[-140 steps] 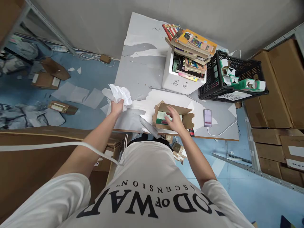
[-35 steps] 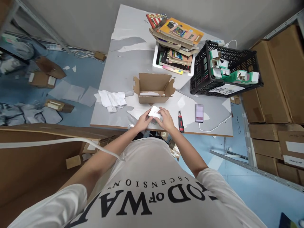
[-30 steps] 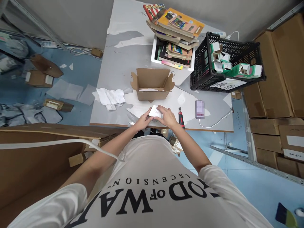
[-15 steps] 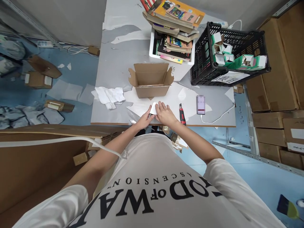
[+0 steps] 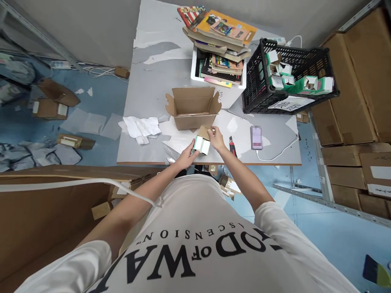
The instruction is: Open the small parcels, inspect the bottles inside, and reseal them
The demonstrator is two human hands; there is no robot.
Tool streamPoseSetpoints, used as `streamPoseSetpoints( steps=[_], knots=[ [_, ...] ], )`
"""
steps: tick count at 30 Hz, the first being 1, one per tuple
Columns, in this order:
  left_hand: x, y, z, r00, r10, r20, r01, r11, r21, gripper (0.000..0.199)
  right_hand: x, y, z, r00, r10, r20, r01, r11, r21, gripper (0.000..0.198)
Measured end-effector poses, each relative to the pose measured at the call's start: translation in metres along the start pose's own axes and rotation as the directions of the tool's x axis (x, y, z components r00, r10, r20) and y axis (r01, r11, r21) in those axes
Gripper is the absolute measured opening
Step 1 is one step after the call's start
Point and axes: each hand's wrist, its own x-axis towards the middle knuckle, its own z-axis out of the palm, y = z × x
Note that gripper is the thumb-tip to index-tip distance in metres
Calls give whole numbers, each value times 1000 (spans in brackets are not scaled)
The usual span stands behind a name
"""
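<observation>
Gripping a small white and green box point(image 5: 201, 145), the left hand point(image 5: 187, 157) had its fingers and thumb closed on the side nearest it. The right hand point(image 5: 216, 139) was mostly curled, its thumb and fingertips pinched on a brown cardboard flap point(image 5: 204, 132) at the far end of that box; whether the flap belonged to the box or was a separate piece could not be told. The small box was near the front edge of the table point(image 5: 159, 83), just in front of an open brown carton point(image 5: 194, 122); whether it touched the tabletop was unclear. A crumpled white sheet point(image 5: 143, 127) lay to the left of the carton. Near the right forearm was a red and black utility knife point(image 5: 232, 147), and beyond it lay a phone point(image 5: 256, 137) joined to a white cable point(image 5: 276, 158). Farther back stood a white bin point(image 5: 227, 96) heaped with books point(image 5: 224, 30), beside a black crate point(image 5: 255, 81) holding green and white cartons point(image 5: 311, 84).
</observation>
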Motion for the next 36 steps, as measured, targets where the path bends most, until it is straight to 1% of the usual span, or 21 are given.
streamPoseSetpoints(
  steps=[2,3,4,5,6,7,8,9,10,11,12,14,17,21,24,26,28,30,33,34,36],
  knots=[
    [0,0,-1,999,-19,-35,19,1000,0,79,-10,2,3,994,-22,-105,20,1000,-20,61],
    [1,1,-2,998,-25,-51,26,999,18,79,-18,1,0,983,-66,-169,57,997,-59,61],
    [2,3,-4,998,-22,-63,25,998,50,79,-27,-2,-4,968,-135,-212,112,987,-118,60],
    [3,5,-7,997,-5,-71,12,995,94,80,-36,-5,-10,951,-226,-210,188,964,-187,57],
    [4,8,-10,997,27,-72,-16,989,146,80,-45,-9,-16,935,-325,-143,284,926,-250,54],
    [7,13,-13,995,71,-67,-56,978,199,81,-53,-13,-23,911,-412,-20,389,873,-293,49],
    [10,17,-16,991,118,-57,-101,964,248,83,-60,-17,-28,872,-472,128,487,816,-312,46],
    [14,22,-19,986,160,-39,-142,946,290,84,-66,-20,-32,825,-498,267,563,764,-315,43],
    [19,27,-22,982,190,-16,-175,929,325,86,-69,-24,-35,784,-497,371,610,726,-318,43],
    [24,33,-24,979,205,10,-196,914,354,88,-71,-26,-36,763,-480,432,629,705,-328,44],
    [29,37,-26,978,205,40,-205,902,379,90,-72,-29,-36,762,-459,457,627,698,-346,46],
    [37,46,-28,980,176,98,-201,885,420,99,-71,-31,-34,782,-431,451,603,707,-370,49],
    [44,55,-29,979,135,155,-193,864,466,105,-68,-31,-32,789,-433,436,589,734,-338,48],
    [46,60,-29,980,118,158,-181,860,477,94,-66,-26,-34,781,-459,423,596,752,-282,37],
    [44,61,-29,979,128,158,-192,841,506,90,-66,-26,-36,784,-465,410,602,730,-324,42],
    [42,61,-29,975,143,172,-214,822,528,88,-67,-29,-36,801,-442,404,586,716,-379,47],
    [39,60,-30,973,159,165,-223,819,529,83,-67,-32,-35,814,-422,400,571,708,-415,48],
    [36,57,-32,978,169,125,-209,838,504,74,-68,-34,-34,806,-426,410,582,695,-422,48],
    [32,52,-36,980,193,56,-198,873,445,62,-69,-32,-32,783,-439,441,612,669,-421,48],
    [31,50,-38,977,208,50,-208,877,433,61,-69,-30,-31,779,-439,448,617,666,-419,49],
    [28,47,-39,969,232,89,-247,864,439,58,-68,-28,-30,777,-440,451,617,673,-407,50]
  ],
)
